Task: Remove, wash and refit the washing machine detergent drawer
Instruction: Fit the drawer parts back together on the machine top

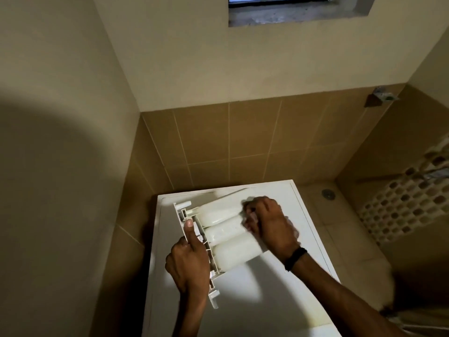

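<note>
The white detergent drawer (226,235) lies upside down on the top of the white washing machine (255,297), its three rounded compartment bottoms facing up. My left hand (188,261) grips the drawer's front panel, thumb along its edge. My right hand (269,223) is closed over the drawer's far end; what it holds there is blurred and I cannot make it out. A black band sits on my right wrist.
Tan tiled walls close in behind and to the left of the machine. To the right, the tiled floor has a drain (328,193) and a mosaic strip (401,200). A small window (279,1) is high on the back wall.
</note>
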